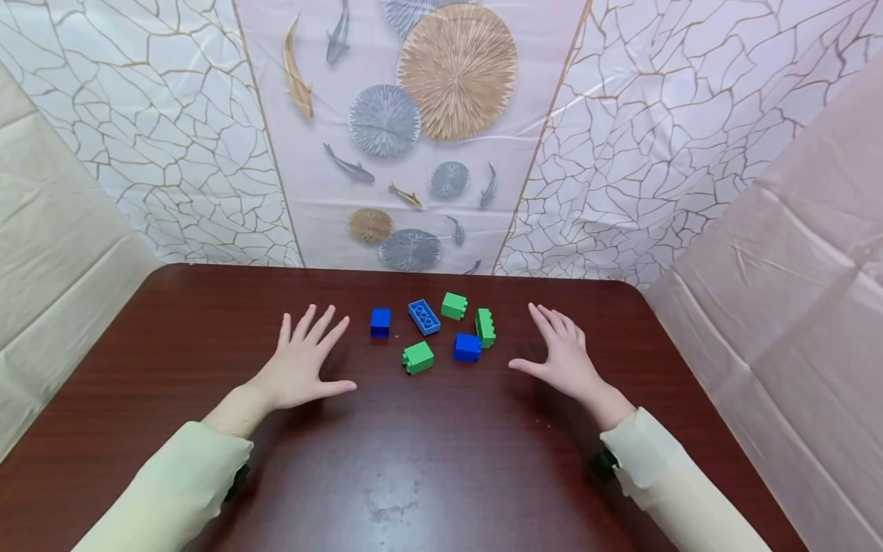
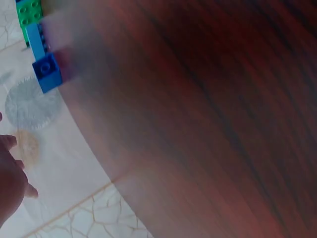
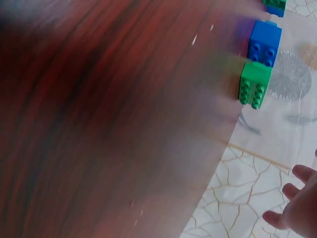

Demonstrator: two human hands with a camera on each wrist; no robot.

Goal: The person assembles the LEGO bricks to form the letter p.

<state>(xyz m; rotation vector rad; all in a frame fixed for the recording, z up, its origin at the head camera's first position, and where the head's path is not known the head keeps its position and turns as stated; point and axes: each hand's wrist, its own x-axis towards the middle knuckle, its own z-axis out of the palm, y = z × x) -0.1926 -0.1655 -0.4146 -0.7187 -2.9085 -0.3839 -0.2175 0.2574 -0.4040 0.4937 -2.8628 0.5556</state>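
Note:
Both hands hover over the table with fingers spread, one on each side of a loose group of toy building bricks. The left hand [image 1: 300, 368] is nearest a blue brick [image 1: 380, 323] that shows its hollow side. On the other side, the right hand [image 1: 562, 356] is nearest a long green brick [image 1: 486, 328] lying on its side, studs facing right. A blue brick [image 1: 467, 347] overlaps that green one's lower edge in the head view. Between them lie a long blue brick [image 1: 424, 317], hollow underside up, a green brick [image 1: 454, 306] behind and another green brick [image 1: 418, 358] in front.
The dark wooden table [image 1: 407, 437] has rounded far corners. A patterned cloth [image 1: 414, 176] hangs right behind its far edge, with beige cloth walls [image 1: 793, 253] on both sides. A dark band [image 1: 604, 464] shows under the right sleeve.

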